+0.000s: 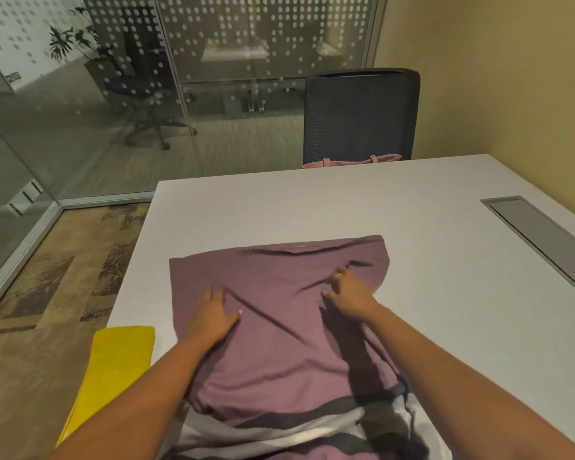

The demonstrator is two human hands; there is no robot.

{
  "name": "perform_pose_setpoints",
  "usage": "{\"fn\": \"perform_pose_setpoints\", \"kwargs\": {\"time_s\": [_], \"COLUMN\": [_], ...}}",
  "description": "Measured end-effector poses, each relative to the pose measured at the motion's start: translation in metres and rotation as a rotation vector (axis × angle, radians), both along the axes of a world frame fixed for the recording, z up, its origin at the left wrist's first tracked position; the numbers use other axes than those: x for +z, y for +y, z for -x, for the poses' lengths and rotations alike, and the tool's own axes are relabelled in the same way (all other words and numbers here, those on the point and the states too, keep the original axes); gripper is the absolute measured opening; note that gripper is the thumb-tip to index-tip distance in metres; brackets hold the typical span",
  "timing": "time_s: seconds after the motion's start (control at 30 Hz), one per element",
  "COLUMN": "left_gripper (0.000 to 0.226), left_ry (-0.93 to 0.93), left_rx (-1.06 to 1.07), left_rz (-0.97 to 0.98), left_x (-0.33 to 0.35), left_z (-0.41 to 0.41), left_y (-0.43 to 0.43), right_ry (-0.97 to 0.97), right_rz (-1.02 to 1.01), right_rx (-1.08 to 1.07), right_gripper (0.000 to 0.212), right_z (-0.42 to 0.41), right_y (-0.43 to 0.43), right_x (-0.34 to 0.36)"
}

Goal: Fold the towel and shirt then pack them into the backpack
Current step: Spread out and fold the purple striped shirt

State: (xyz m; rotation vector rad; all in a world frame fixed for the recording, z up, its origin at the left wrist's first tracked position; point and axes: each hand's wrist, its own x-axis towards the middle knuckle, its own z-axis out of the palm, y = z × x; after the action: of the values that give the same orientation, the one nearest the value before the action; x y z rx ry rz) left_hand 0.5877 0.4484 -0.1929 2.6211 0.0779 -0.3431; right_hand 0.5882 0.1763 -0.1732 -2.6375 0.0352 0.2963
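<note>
Purple shirt (279,343) lies spread on white worktop (312,200); soft, light, creases easily. Left hand (213,317) presses flat; right hand (349,293), apart from it, curled on cloth, pinch unclear. Best take far corners w/ both.

Dim, warm indoor light throws soft forearm shadows onto the shirt (279,310); wide-angle bending and slight blur throughout.

You face a white table (312,207) with a grey hatch (541,234) set into its right side. Across it stands a dark mesh chair (359,117). Beyond the dotted glass partition (246,44) you see another office chair (140,78) and a potted plant (70,38).
</note>
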Motion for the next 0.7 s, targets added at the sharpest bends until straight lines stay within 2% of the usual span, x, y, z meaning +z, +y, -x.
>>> {"fn": "perform_pose_setpoints", "kwargs": {"time_s": [0.07, 0.2, 0.3, 0.43, 0.5, 0.57, 0.7], "left_gripper": [0.077, 0.081, 0.083, 0.085, 0.084, 0.082, 0.052], "left_ry": [0.082, 0.204, 0.223, 0.219, 0.212, 0.177, -0.123], "left_rx": [-0.014, -0.052, -0.082, -0.082, -0.089, -0.071, 0.053], "left_rz": [-0.099, -0.229, -0.292, -0.294, -0.298, -0.293, -0.247], "left_x": [-0.013, -0.026, -0.03, -0.031, -0.032, -0.031, -0.019], "left_z": [0.002, 0.005, 0.006, 0.003, 0.003, 0.003, -0.001], "left_y": [0.003, 0.014, 0.019, 0.022, 0.023, 0.022, 0.019], "right_ry": [0.053, 0.257, 0.352, 0.345, 0.299, 0.159, -0.138], "right_rz": [0.046, 0.162, 0.283, 0.326, 0.366, 0.408, 0.455], "right_rx": [0.036, 0.018, -0.043, -0.164, -0.173, -0.203, -0.273], "right_gripper": [0.046, 0.075, 0.077, 0.075, 0.073, 0.068, 0.042], "right_z": [0.003, 0.005, 0.007, 0.013, 0.015, 0.015, 0.001], "right_y": [0.01, 0.017, 0.006, -0.029, -0.041, -0.042, -0.031], "right_x": [-0.006, -0.022, -0.031, -0.035, -0.037, -0.038, -0.032]}}
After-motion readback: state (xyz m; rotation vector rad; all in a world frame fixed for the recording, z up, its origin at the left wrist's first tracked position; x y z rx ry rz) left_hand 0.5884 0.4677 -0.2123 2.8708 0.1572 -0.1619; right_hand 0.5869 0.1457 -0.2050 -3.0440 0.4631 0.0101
